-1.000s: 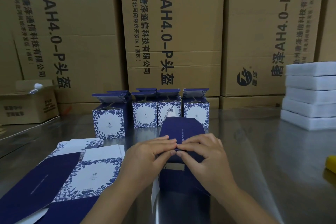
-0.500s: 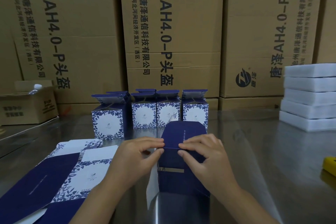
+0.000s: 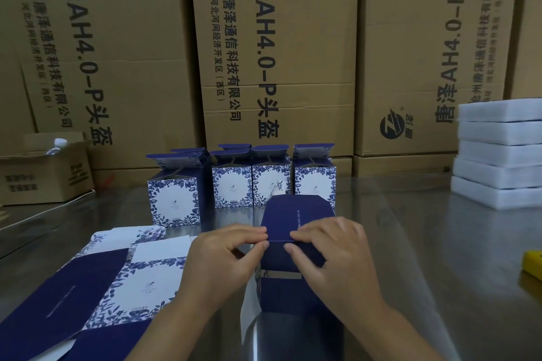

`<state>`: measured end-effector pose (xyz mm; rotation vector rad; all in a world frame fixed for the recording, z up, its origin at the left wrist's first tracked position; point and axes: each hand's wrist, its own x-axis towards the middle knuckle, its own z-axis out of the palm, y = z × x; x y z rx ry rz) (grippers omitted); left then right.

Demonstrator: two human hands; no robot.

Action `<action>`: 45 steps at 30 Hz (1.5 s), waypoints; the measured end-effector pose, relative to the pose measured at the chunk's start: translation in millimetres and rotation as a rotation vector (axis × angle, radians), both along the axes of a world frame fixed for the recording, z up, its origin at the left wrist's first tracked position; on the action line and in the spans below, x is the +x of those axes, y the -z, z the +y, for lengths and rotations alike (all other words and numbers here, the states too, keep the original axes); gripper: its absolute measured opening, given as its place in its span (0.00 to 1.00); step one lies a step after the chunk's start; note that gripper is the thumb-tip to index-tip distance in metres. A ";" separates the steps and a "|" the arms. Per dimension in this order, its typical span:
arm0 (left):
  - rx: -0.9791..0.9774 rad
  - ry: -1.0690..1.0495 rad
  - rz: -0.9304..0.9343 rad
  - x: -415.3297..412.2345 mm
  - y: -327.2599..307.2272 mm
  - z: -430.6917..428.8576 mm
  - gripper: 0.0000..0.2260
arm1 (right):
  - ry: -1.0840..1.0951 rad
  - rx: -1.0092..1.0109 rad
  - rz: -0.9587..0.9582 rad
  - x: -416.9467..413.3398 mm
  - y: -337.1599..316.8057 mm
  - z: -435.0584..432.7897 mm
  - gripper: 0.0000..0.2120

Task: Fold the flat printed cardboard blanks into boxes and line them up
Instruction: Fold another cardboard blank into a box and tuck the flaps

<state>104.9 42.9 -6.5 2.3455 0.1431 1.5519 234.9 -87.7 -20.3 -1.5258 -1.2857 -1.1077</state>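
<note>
While huge brown cartons wall off the back of the steel table, the flat blanks lie spread at near left and the folded boxes stand lined up further back. Front and centre sits the half-folded navy box. The left hand and right hand each pinch its top flap crease, fingers curled onto the card.
</note>
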 end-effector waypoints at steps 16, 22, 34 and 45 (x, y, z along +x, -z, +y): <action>-0.148 0.085 0.142 3.5 -2.0 -7.9 0.07 | 0.000 -0.048 -0.006 -1.9 -5.7 -0.1 0.06; -0.187 0.083 0.162 3.2 -1.2 -5.4 0.06 | -0.005 -0.040 0.030 3.4 -6.7 -3.0 0.09; -0.242 0.096 0.178 4.5 1.2 4.5 0.12 | -0.074 -0.025 0.092 12.6 -5.4 -3.8 0.07; -0.293 0.077 0.157 5.0 4.3 10.3 0.12 | -0.113 -0.038 0.239 20.9 -5.7 -5.4 0.05</action>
